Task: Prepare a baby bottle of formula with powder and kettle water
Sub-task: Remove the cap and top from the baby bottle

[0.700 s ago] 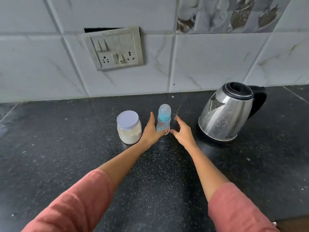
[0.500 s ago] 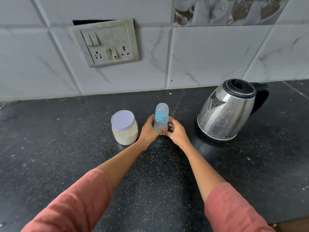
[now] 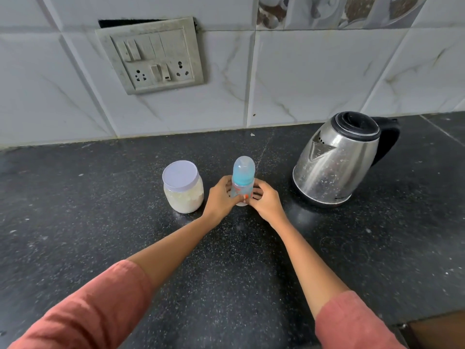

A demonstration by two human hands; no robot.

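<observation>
A small baby bottle [image 3: 242,178] with a clear blue cap stands upright on the black counter [image 3: 100,222]. My left hand [image 3: 221,197] grips its body from the left, and my right hand [image 3: 264,201] grips it from the right, fingers curled around the lower part. A clear jar of white powder [image 3: 183,186] with a pale lilac lid stands just left of my left hand. A steel electric kettle [image 3: 337,157] with a black lid and handle sits to the right, its spout turned toward the bottle.
A tiled wall [image 3: 302,79] rises behind the counter, with a switch and socket plate [image 3: 151,55] above the jar. The counter's front edge shows at the lower right [image 3: 427,321].
Both hands have gone from open beside the bottle to wrapped around its body. The camera view has shifted slightly.
</observation>
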